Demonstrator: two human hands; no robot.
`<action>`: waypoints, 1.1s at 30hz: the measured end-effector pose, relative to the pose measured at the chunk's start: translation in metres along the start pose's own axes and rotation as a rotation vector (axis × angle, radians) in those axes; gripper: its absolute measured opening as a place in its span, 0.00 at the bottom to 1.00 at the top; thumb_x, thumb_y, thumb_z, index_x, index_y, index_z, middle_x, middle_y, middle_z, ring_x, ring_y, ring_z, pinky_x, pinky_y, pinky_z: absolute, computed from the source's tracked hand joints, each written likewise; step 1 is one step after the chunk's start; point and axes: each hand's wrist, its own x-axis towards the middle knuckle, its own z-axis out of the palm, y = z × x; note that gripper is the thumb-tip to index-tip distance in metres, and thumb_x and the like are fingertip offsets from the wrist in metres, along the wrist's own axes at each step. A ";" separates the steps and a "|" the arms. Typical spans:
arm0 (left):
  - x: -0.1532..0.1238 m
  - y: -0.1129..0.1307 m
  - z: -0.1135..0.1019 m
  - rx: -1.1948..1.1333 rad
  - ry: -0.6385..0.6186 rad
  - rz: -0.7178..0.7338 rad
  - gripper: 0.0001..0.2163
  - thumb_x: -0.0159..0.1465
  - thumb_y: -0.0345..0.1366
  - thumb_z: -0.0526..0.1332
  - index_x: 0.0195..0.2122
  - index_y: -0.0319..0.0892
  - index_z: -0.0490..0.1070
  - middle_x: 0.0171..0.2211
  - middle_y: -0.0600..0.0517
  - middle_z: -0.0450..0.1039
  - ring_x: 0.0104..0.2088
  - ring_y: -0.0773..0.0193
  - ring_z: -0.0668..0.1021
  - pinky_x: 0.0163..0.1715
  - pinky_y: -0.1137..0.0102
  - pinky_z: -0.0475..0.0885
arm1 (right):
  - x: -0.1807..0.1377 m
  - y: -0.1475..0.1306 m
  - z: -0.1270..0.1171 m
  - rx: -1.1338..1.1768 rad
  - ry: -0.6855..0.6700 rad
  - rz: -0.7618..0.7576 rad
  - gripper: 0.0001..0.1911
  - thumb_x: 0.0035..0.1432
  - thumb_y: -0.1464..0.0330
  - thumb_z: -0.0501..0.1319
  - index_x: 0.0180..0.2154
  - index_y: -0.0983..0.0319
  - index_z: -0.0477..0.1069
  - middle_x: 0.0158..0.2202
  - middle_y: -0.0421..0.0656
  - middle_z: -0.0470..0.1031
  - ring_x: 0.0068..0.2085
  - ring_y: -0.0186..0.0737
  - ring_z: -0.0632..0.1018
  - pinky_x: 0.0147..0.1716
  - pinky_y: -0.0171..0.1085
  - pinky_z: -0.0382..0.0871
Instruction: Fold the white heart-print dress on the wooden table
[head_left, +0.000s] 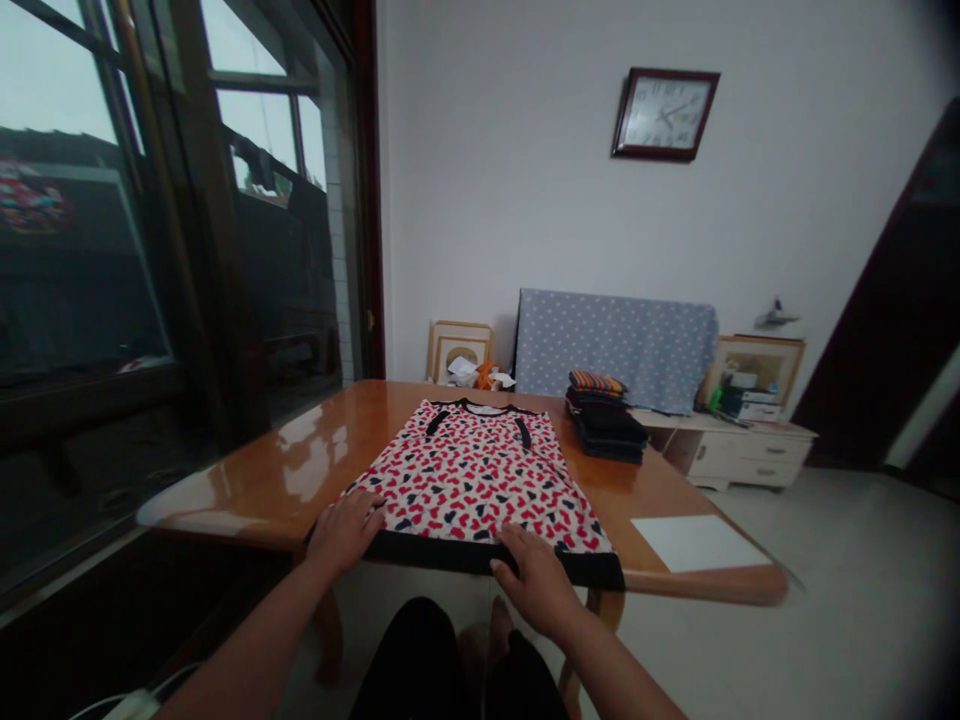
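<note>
A pink-white top with red and dark heart shapes (480, 470) lies spread out on the wooden table (259, 480). Its black-edged neckline is at the far end, and two short black bands show near the shoulders. The wide black hem hangs at the table's near edge. My left hand (349, 530) rests on the top's lower left corner, fingers stretched out. Flat on the lower part, right of the middle, lies my right hand (534, 570), its thumb apart over the hem. Neither hand is closed around the cloth.
Folded dark clothes (606, 420), with a striped piece uppermost, are stacked at the table's right. A white sheet (699, 543) lies near the right corner. Behind stand a cloth-covered object (615, 340) and a white cabinet (750, 455). Glass doors (277, 250) are at the left.
</note>
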 end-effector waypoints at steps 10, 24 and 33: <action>0.005 -0.009 0.006 -0.054 -0.022 -0.007 0.14 0.67 0.44 0.52 0.48 0.50 0.72 0.52 0.49 0.72 0.53 0.54 0.73 0.52 0.59 0.64 | 0.016 0.007 -0.029 0.245 -0.174 0.040 0.22 0.59 0.60 0.59 0.54 0.56 0.73 0.53 0.47 0.77 0.54 0.49 0.77 0.53 0.45 0.69; 0.197 0.012 0.002 -0.281 -0.097 0.073 0.14 0.64 0.45 0.55 0.42 0.46 0.76 0.40 0.51 0.79 0.40 0.59 0.78 0.40 0.68 0.71 | 0.204 0.103 -0.076 0.659 -0.152 0.442 0.13 0.56 0.67 0.59 0.43 0.62 0.75 0.28 0.41 0.77 0.27 0.36 0.78 0.22 0.30 0.67; 0.364 0.005 0.086 -0.233 -0.065 0.007 0.12 0.59 0.31 0.58 0.41 0.41 0.78 0.43 0.46 0.79 0.46 0.56 0.77 0.47 0.66 0.69 | 0.337 0.228 -0.041 0.575 0.101 0.674 0.10 0.58 0.72 0.58 0.42 0.64 0.73 0.31 0.46 0.78 0.24 0.35 0.77 0.22 0.31 0.67</action>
